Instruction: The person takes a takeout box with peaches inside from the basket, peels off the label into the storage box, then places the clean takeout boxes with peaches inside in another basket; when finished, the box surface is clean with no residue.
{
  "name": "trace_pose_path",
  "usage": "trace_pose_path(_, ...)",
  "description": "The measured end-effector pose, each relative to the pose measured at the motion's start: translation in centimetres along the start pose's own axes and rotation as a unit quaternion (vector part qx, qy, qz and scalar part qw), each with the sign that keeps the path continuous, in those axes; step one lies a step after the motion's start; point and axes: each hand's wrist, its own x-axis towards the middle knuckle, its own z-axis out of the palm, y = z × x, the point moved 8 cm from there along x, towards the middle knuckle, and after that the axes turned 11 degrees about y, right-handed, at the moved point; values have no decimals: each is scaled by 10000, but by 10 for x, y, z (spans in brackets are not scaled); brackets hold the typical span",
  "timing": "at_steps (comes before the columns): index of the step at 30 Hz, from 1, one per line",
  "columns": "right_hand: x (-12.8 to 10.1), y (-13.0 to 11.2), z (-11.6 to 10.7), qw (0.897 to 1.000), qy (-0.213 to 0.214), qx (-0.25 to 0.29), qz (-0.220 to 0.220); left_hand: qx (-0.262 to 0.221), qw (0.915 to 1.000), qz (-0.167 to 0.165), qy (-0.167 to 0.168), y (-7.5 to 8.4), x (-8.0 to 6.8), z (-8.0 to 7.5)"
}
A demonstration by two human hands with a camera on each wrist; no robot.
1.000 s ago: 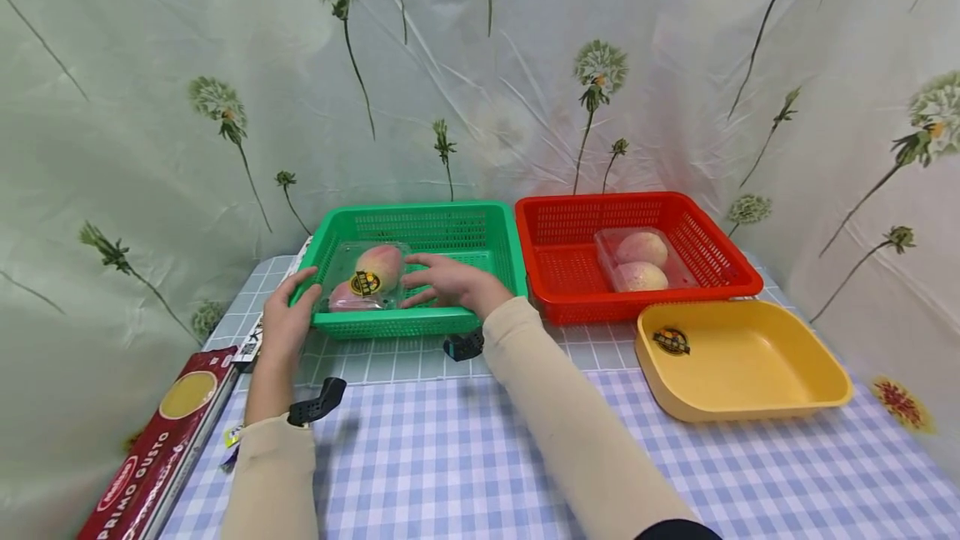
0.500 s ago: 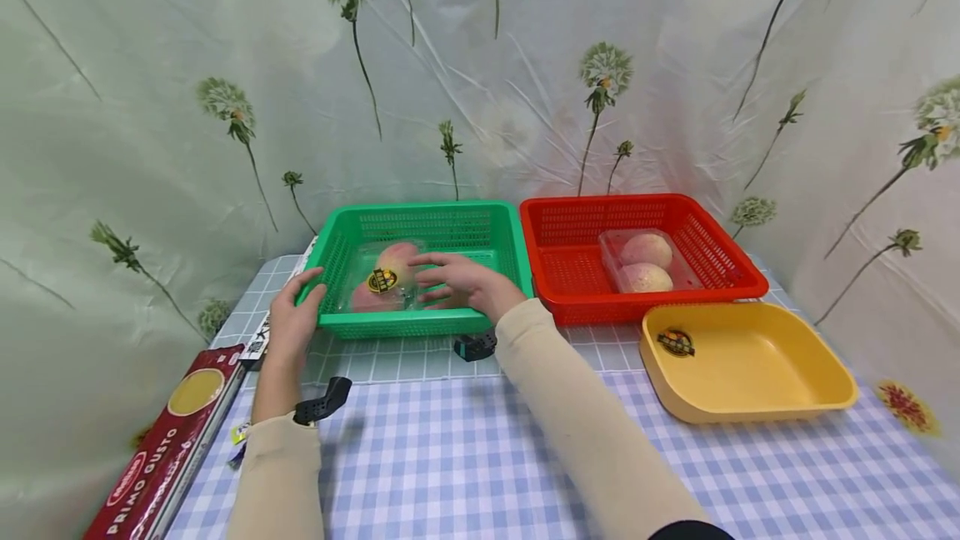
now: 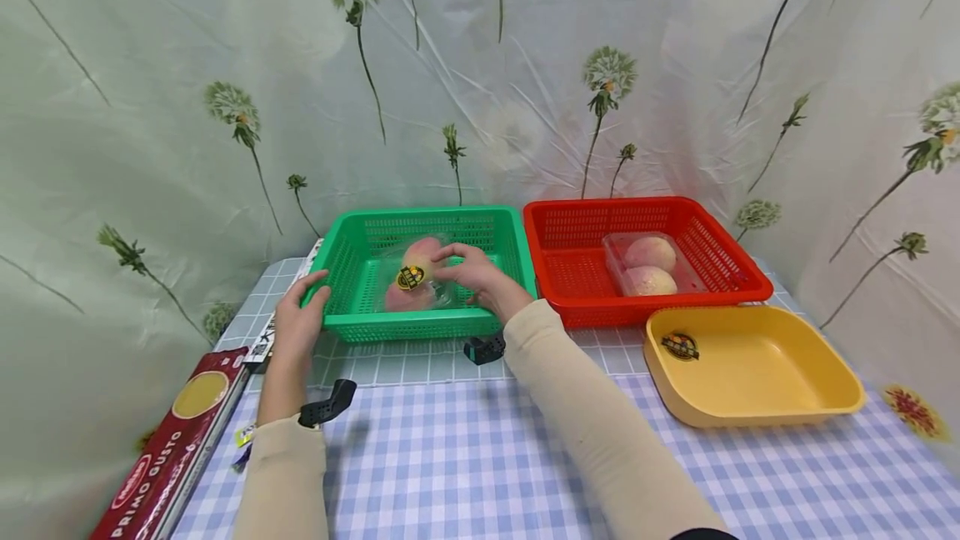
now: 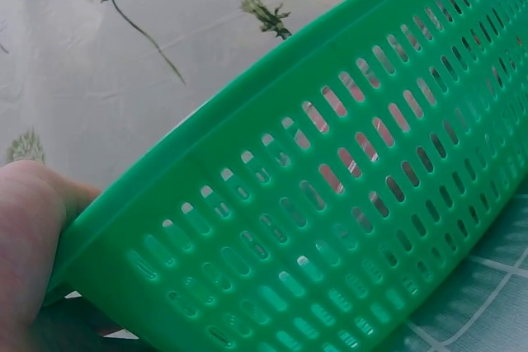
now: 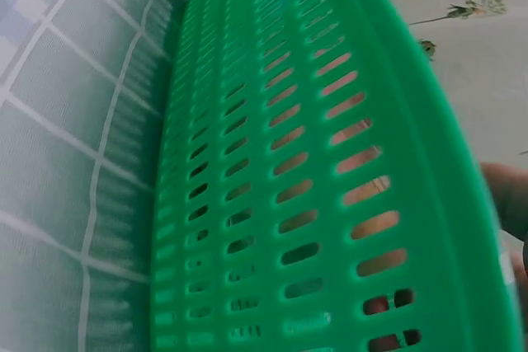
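Observation:
A clear plastic pack of peaches, with a black and yellow round label, lies in the green basket. My right hand reaches over the basket's front rim and holds the pack at its right side, thumb and fingers around that edge. At the basket's left side, my left hand grips the rim. The left wrist view shows this hand wrapped over the basket's corner. Through the slots in the right wrist view, parts of the pack and fingers show; most of the right hand is hidden behind the wall.
To the right stands a red basket holding another pack of peaches. A yellow tray with a label sits in front of it. A long dark red Primo Gusto packet lies at the left edge. A flowered curtain hangs behind.
My right hand and the pack of peaches have moved to the right inside the green basket. The left hand stays on the basket's rim. The head view has shifted slightly.

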Motion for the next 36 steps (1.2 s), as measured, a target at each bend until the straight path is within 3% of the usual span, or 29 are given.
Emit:
trace_pose_path(12, -4, -6, -34, 9944, 781, 710, 69, -24, 9998, 135, 121, 1, 1, 0)
trace_pose_path(22, -26, -22, -72, 9799, 1210, 1567, -263, 56, 9983, 334, 484, 5, -1, -4)
trace_pose_path(29, -50, -21, -94, 9642, 1198, 2341, -339, 172, 9971, 410, 613, 7, -3, -6)
trace_pose_path(33, -66, -20, -103, 9550, 1063, 2729, -462, 407, 9927, 609, 961, 11, -5, -12)
trace_pose_path(36, -79, -16, -109, 9527, 1038, 2804, -548, 475, 9840, 916, 1455, 20, -9, -18)
